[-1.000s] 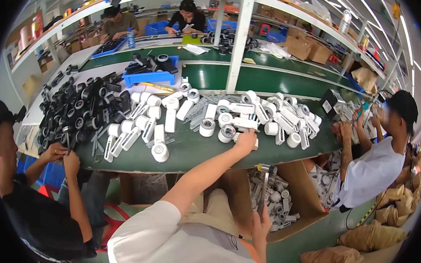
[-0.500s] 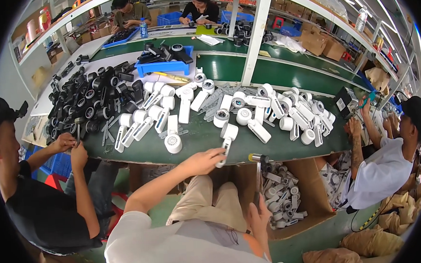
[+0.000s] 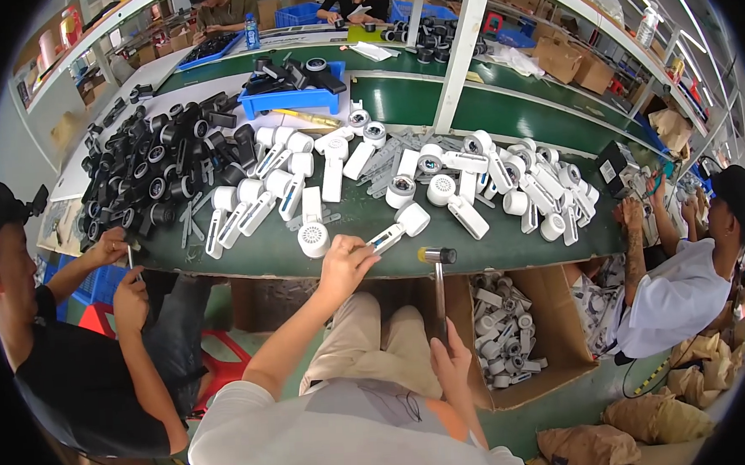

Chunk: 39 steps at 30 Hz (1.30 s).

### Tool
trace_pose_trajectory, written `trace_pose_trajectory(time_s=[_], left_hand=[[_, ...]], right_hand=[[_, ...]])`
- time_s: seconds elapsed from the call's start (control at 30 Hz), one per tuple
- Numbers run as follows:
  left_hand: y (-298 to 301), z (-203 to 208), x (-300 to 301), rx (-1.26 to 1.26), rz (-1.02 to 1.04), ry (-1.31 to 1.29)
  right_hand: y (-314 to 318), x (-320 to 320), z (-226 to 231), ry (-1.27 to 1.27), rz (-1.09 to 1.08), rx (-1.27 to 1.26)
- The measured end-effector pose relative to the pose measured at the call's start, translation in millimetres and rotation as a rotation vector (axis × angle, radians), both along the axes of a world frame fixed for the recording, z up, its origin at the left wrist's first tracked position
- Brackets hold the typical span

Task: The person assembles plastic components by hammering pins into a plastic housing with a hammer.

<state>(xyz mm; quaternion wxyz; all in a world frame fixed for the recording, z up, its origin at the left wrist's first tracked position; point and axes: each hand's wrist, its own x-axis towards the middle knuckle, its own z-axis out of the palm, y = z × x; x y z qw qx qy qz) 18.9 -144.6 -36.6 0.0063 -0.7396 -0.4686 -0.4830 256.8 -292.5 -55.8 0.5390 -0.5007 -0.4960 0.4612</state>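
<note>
My left hand (image 3: pixel 346 266) pinches the handle end of a white handheld fan (image 3: pixel 412 219). The fan lies slanted at the front edge of the green table, its round head pointing away to the right. In my right hand (image 3: pixel 453 365) is a hammer (image 3: pixel 440 296), gripped low on its handle. Its head, dark with a yellow end, is raised close to the table's edge, just right of the fan and apart from it. Another white fan (image 3: pixel 313 239) lies face up beyond my left hand.
More white fans (image 3: pixel 468 216) and grey strips spread across the table (image 3: pixel 256 268). Black fans (image 3: pixel 158 159) heap at the left, behind them a blue bin (image 3: pixel 294 100). A cardboard box (image 3: pixel 553 307) of white parts stands below right. Co-workers sit on both sides and opposite.
My left hand has moved left and turned the fan from steeply tilted to lying slanted along the table's edge. The hammer has shifted left and up in my right hand.
</note>
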Motion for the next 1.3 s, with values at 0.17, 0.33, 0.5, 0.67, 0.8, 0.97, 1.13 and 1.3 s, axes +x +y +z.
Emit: trace_pose_trajectory(time_s=[0.17, 0.33, 0.5, 0.67, 0.8, 0.97, 1.13, 1.3], left_hand=[[0.9, 5.0, -5.1, -0.126, -0.046, 0.042], [39.9, 31.6, -32.5, -0.348, -0.417, 0.243], [59.8, 37.5, -17.3, -0.430, -0.410, 0.203], [76.4, 53.4, -16.2, -0.736, -0.447, 0.392], [107.5, 55.8, -28.0, -0.863, -0.494, 0.563], [173.0, 34.9, -2.6, -0.696, -0.003, 0.591], [222.1, -6.9, 11.2, -0.642, 0.204, 0.422], [218.2, 15.0, -0.6, -0.869, 0.242, 0.489]], right_hand=[[-3.7, 2.0, 1.4, 0.023, -0.012, -0.045], [-7.1, 4.7, 7.2, 0.100, -0.040, -0.151], [-7.3, 4.6, 7.8, 0.082, -0.036, -0.173], [-7.3, 9.6, 0.3, 0.071, -0.042, -0.158], [-6.6, 16.1, -1.0, 0.098, -0.055, -0.181], [-2.2, 15.6, 5.3, 0.111, -0.067, -0.188], [-2.0, 16.6, 1.5, 0.146, -0.067, -0.205], [-3.7, 17.5, 1.3, 0.166, -0.107, -0.219]])
